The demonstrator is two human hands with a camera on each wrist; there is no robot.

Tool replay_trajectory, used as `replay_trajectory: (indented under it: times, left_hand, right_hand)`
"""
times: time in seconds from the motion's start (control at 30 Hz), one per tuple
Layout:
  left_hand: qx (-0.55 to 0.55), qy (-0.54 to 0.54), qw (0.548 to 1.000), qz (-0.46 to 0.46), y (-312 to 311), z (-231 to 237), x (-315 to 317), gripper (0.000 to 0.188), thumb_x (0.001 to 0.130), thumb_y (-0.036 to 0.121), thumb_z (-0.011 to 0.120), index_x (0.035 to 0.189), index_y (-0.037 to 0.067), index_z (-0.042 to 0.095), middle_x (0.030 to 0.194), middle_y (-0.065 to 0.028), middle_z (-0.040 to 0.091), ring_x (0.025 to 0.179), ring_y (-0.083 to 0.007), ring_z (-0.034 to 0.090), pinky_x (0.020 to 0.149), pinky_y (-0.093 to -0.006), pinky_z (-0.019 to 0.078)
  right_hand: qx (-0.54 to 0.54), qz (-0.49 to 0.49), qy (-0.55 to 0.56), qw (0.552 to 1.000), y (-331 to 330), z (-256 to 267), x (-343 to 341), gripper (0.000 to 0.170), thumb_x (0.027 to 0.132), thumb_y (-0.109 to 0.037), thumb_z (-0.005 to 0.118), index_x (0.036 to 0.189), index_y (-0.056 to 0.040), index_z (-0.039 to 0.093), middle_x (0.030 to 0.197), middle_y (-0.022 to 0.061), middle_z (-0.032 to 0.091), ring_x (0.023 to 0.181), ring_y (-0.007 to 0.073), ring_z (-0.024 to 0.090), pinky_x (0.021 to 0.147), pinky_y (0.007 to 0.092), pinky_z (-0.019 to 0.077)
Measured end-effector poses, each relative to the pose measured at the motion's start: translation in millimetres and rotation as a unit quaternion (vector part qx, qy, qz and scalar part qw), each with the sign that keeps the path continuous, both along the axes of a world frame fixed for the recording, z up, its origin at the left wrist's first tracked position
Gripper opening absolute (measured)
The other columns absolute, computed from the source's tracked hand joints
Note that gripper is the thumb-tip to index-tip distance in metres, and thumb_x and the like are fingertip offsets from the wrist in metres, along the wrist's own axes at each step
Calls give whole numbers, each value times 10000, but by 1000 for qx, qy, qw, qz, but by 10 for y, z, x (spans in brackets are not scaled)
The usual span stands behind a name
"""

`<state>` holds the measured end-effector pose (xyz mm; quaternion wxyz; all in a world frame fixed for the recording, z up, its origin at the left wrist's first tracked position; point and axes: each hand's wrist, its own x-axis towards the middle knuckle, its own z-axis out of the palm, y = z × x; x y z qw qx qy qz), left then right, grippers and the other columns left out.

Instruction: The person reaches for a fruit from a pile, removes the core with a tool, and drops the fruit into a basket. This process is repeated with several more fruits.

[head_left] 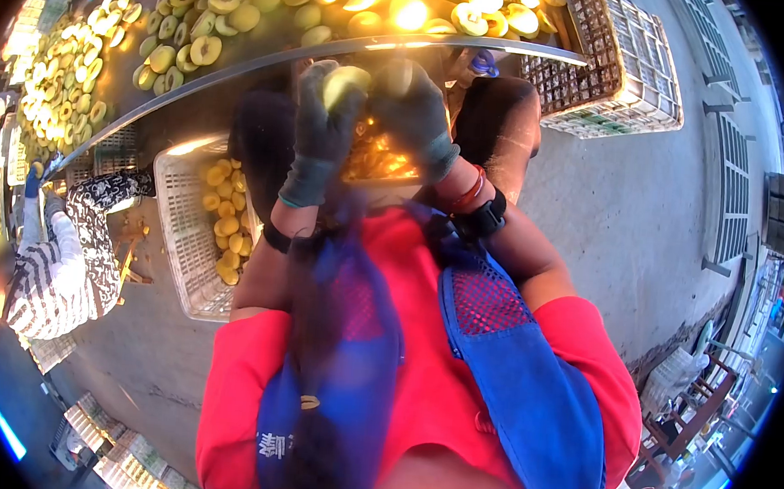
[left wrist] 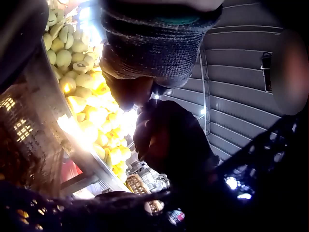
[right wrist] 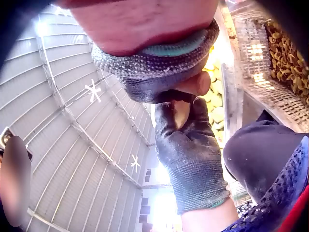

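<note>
In the head view my gloved left hand (head_left: pixel 321 121) holds a yellow-green peach (head_left: pixel 347 85), fingers curled round it. The same peach (right wrist: pixel 181 114) shows pale between the left hand's fingers in the right wrist view. My gloved right hand (head_left: pixel 417 115) is close beside it, over my lap. Its fingers (right wrist: pixel 195 84) are bent near the peach, with bare skin at the tips; I cannot tell what they hold. Both hands are dark in the left wrist view. Just beyond them is a metal table edge (head_left: pixel 361 41) with peach halves (head_left: pixel 206 50) heaped behind it.
A white crate (head_left: pixel 182 257) of yellow fruit stands on the floor at left. Another crate (head_left: pixel 650 67) stands at the table's right end. Between my knees is a container of orange-brown pieces (head_left: pixel 382 157). A person in a striped top (head_left: pixel 48 284) sits at far left.
</note>
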<state>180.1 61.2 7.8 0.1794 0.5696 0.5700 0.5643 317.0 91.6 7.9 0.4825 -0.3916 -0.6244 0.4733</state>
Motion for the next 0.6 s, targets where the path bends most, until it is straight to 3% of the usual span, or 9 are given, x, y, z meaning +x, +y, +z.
replay_trajectory:
  times: [0.07,0.1,0.13,0.17,0.23,0.37,0.53,0.6]
  left_hand:
    - [-26,-94,995,6,-11,1,-10,398,854,206,590,1171,0,461,1078,-113,547,962,-191,540,839,-300,456]
    - [-50,-161,986,-5,-18,87,-32,412,861,242,574,1173,-3,466,1079,-120,549,974,-202,535,845,-311,451]
    - [-75,-226,971,-16,-17,154,-56,430,867,279,557,1176,-7,470,1080,-128,552,986,-212,530,851,-322,445]
    - [-60,-214,975,-27,-21,174,-83,415,875,284,538,1168,-3,475,1075,-122,553,985,-204,529,848,-314,447]
    - [-31,-190,980,-49,-33,204,-129,391,891,294,500,1152,3,486,1065,-110,554,984,-187,527,842,-299,450]
    - [49,-106,992,-53,-100,348,-15,372,906,306,460,1124,7,495,1045,-109,554,962,-180,529,834,-291,452]
    - [-51,-144,988,-6,-157,524,87,348,897,266,471,1122,1,482,1067,-123,539,942,-190,532,836,-302,451]
    - [-4,-131,991,-9,-72,299,53,348,895,254,475,1127,-5,475,1079,-130,531,948,-202,531,846,-311,448]
  right_hand:
    - [165,-65,-182,967,-74,112,-34,178,735,-117,649,850,-50,529,753,119,561,693,273,555,625,366,451]
    - [269,-109,-299,909,-92,148,-55,167,738,-113,641,847,-53,532,762,125,569,703,286,565,625,369,453]
    - [194,-55,-252,946,-102,91,-46,159,741,-117,634,851,-59,535,781,145,587,730,318,581,629,377,464]
    - [114,-11,-203,972,-112,35,-37,153,744,-120,627,855,-65,538,800,165,606,758,350,597,633,385,474]
    - [83,55,-155,983,-158,47,-35,164,750,-133,627,870,-68,538,808,181,618,782,375,603,634,396,480]
    - [73,52,-221,971,-174,-62,-72,186,753,-146,634,893,-67,540,787,186,617,765,378,605,644,406,476]
    - [88,62,-177,978,-197,-44,-94,179,773,-157,618,904,-63,541,796,177,604,760,363,601,637,404,476]
    - [101,66,-174,977,-218,21,-108,163,796,-163,584,919,-64,542,767,147,565,718,324,588,598,398,480]
